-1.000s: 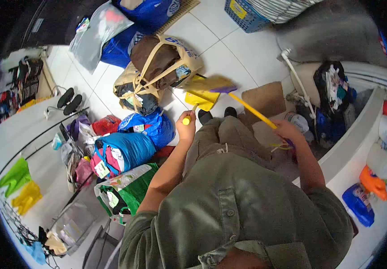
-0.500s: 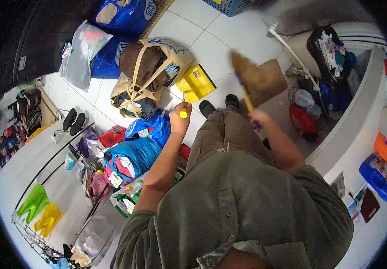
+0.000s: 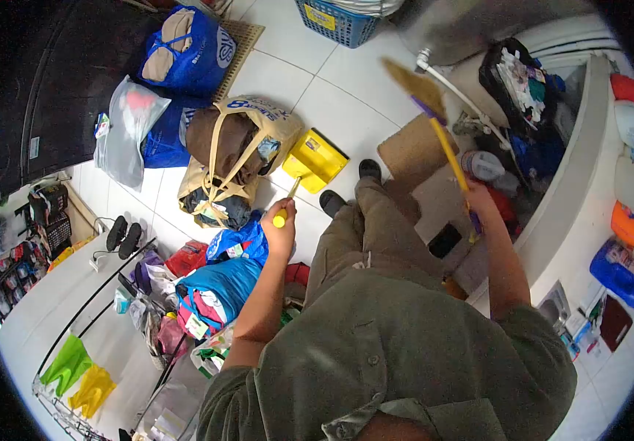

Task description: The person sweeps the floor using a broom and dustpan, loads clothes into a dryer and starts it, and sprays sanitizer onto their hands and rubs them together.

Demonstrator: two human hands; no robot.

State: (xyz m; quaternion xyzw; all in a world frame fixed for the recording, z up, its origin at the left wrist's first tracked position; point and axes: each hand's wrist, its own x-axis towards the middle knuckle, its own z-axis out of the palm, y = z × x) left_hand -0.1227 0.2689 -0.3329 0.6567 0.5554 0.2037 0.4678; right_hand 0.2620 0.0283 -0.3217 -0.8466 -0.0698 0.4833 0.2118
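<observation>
My left hand (image 3: 280, 228) is wrapped round the handle of a yellow dustpan (image 3: 315, 160), whose pan rests on the white tiles beside a tan bag (image 3: 276, 117). The fingers of my right hand (image 3: 482, 206) close round the yellow and purple stick of a broom (image 3: 445, 143). Slightly blurred, the broom's brown bristles are up and to the right of the dustpan, near the top edge of a brown mat (image 3: 412, 147). Two dark slippers (image 3: 369, 170) are on my feet, below the dustpan and the mat.
Blue bags (image 3: 214, 55) and a clear plastic bag (image 3: 127, 140) stand at the upper left. More bags, one teal (image 3: 232, 283), lie left of my legs. A blue basket (image 3: 342, 26) is at the top. A white pipe (image 3: 471, 106) and a low ledge (image 3: 552, 176) are on the right.
The broom has swung from beside the dustpan to the right and now points up and left over the mat. The dustpan stays in my left hand. The whole view has shifted.
</observation>
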